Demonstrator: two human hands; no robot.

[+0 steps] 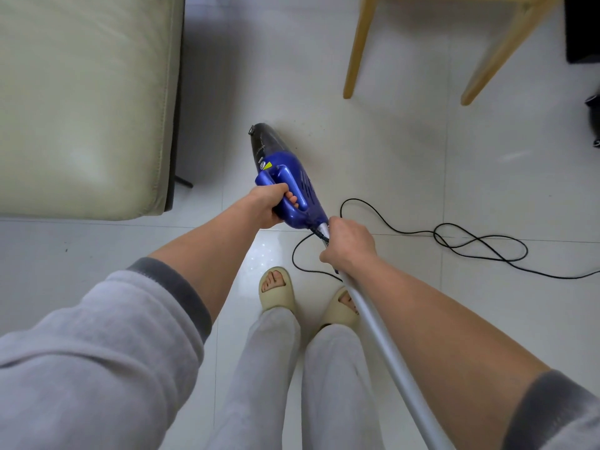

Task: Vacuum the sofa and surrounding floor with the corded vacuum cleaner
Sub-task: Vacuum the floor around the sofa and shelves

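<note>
Left hand [266,206]: wrapping its fingers around the blue loop handle of the vacuum cleaner [285,186], fingertips poking through the handle gap.
Right hand [349,243]: curling round the top of the silver tube [386,345], right where it's meeting the back end of the blue body, so both hands are gripping something.
Vacuum cleaner: hanging out over the floor [389,151] just in front of the feet, dark dust cup end pointing away from the person. Can't tell if the tip is actually touching the tiles.
Silver tube: running back from the body, passing along the right forearm toward the bottom edge.
Cord [480,248]: black, coming off the rear of the vacuum, looping loosely on the tiles and trailing off to the right.
Sofa [84,102]: cream cushion, sitting off to the left of the vacuum, near but not touching it.
Wooden legs [360,47]: standing on the tiles up top, right of centre, well apart from the vacuum.
Person: wearing grey sleeves, grey trousers and beige slides [277,289], standing on glossy white tiles.
</note>
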